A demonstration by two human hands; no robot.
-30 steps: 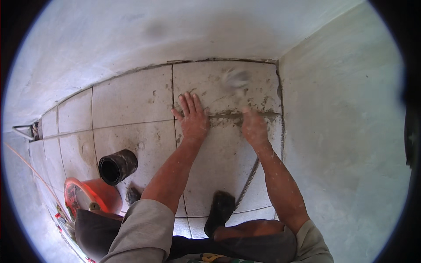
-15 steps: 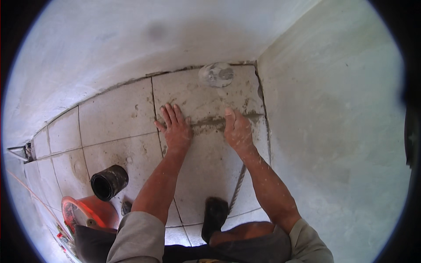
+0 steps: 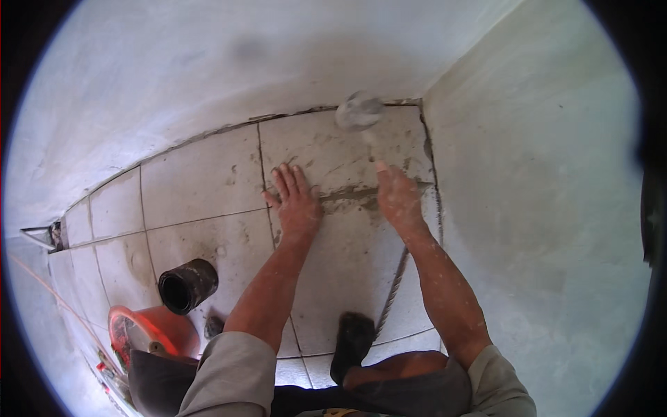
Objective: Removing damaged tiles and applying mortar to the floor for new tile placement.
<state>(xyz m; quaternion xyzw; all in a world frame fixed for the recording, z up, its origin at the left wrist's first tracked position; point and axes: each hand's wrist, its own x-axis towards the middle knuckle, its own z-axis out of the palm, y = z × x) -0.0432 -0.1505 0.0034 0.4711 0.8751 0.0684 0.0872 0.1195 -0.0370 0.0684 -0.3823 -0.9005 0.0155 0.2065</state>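
Observation:
My left hand [image 3: 299,208] lies flat with fingers spread on a pale floor tile, over the joint beside the back corner tile [image 3: 299,149]. In my right hand [image 3: 401,200] is a mallet [image 3: 359,111], gripped by its short pale handle. Its round, grey-white head is blurred and hangs over the corner tile near the back wall; whether it touches the tile I cannot tell. Wet mortar [image 3: 347,197] is smeared along the joint between my hands. A twisted grey rod or rope [image 3: 394,288] runs beneath my right forearm.
A black cylindrical container [image 3: 189,285] lies on its side at the left. Nearer stands an orange bucket [image 3: 177,333], partly behind my leg. Plastered walls meet at the right [image 3: 528,174]. My dark-covered foot [image 3: 353,340] rests on the tiles.
The whole view has shifted, so the floor and both hands sit further right. The mallet head has turned and is more smeared by motion. My left hand stays flat on the tile.

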